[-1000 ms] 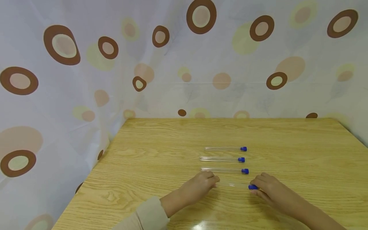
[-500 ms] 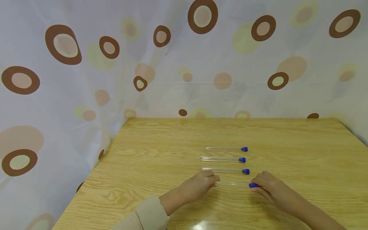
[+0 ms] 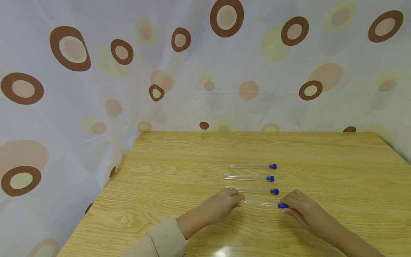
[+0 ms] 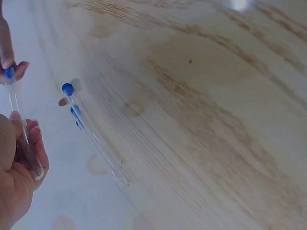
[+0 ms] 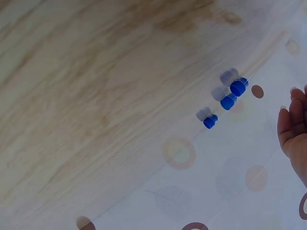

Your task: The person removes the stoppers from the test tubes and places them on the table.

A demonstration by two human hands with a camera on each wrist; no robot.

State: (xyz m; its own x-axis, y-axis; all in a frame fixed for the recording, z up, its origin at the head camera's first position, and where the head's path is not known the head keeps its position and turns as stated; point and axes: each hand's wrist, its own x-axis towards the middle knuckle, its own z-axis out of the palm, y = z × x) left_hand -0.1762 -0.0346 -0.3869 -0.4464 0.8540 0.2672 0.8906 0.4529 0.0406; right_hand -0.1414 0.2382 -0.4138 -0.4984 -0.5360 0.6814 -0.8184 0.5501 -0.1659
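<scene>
A clear test tube [image 3: 261, 203] with a blue cap [image 3: 282, 205] is held crosswise between both hands near the front of the table. My left hand [image 3: 221, 207] grips its rounded end; in the left wrist view that end shows against the palm under curled fingers. Thumb and fingers of my right hand [image 3: 303, 211] pinch the blue cap at the other end. The cap sits at the tube's mouth. Just beyond lie three more capped test tubes, a near one [image 3: 250, 190], a middle one [image 3: 245, 177] and a far one [image 3: 248, 166], caps pointing right.
The wood-grain table [image 3: 167, 157] stretches to a patterned curtain [image 3: 192, 107] at the back and another stretch of it along the left. My left sleeve [image 3: 168, 237] rests low at the front. In the right wrist view, the lying tubes' caps [image 5: 239, 87] mirror in the glossy tabletop.
Both hands have shifted the held tube slightly away from me, toward the row of lying tubes. Their hold on its two ends stays the same.
</scene>
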